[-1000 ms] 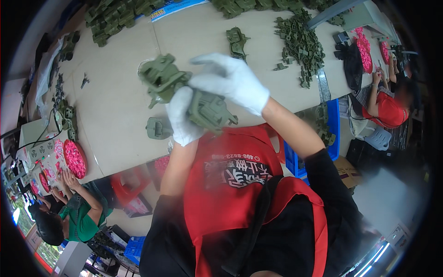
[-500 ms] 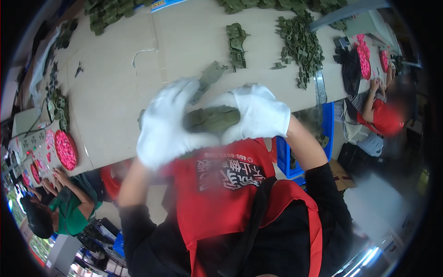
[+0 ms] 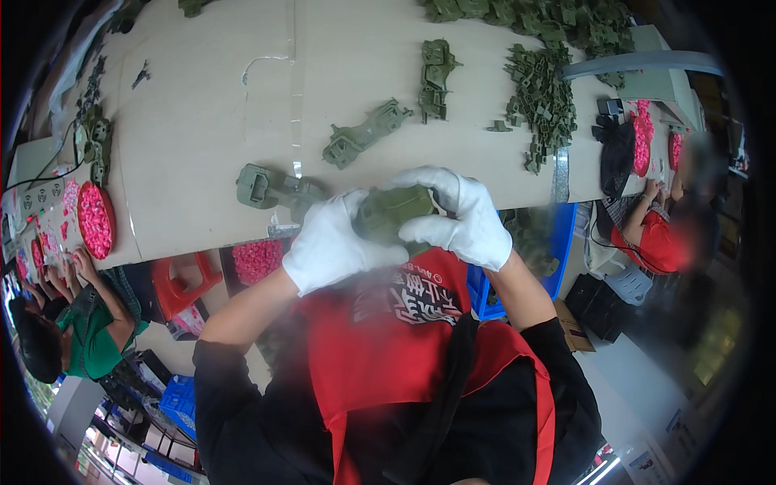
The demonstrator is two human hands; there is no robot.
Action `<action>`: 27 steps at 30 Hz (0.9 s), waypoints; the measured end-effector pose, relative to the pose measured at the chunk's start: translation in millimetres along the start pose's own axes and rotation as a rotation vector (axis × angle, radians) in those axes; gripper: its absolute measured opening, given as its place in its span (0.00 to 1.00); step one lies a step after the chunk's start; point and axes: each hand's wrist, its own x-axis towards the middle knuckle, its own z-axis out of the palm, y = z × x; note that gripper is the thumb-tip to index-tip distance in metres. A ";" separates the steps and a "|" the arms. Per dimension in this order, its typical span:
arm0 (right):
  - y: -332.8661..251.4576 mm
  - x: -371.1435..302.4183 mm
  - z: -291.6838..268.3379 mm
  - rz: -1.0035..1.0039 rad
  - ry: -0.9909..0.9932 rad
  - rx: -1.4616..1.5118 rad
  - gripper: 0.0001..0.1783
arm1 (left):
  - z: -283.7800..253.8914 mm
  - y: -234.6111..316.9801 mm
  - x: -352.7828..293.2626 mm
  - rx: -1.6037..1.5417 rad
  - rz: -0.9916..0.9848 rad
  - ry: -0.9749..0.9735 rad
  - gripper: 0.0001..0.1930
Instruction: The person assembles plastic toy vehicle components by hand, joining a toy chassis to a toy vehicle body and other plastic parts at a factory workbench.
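Note:
Both my hands wear white gloves and grip one olive-green moulded plastic part (image 3: 394,212) above the table's near edge. My left hand (image 3: 335,246) wraps its left side, and my right hand (image 3: 457,218) curls over its right side with fingers at the top and front. The gloves cover parts of its outline. Just beyond my left hand lies a green part with a boxy end (image 3: 259,187). Farther off are a long green frame-like part (image 3: 368,133) and another such part (image 3: 436,79).
Small green pieces are heaped (image 3: 543,101) at right, with larger green parts (image 3: 517,14) behind. A blue crate (image 3: 563,250) stands below the table edge on my right. Co-workers sit at both sides near pink pieces in red trays (image 3: 97,220). A red stool (image 3: 184,283) is at left.
The held part has been turned between my hands, and my left hand has moved lower and right. The view has shifted, and the boxy-ended part beyond my left hand now shows.

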 end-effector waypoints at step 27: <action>-9.7 22.5 40.1 0.134 -0.143 -0.828 0.35 | -8.8 -37.8 -18.8 -0.261 -0.015 0.029 0.34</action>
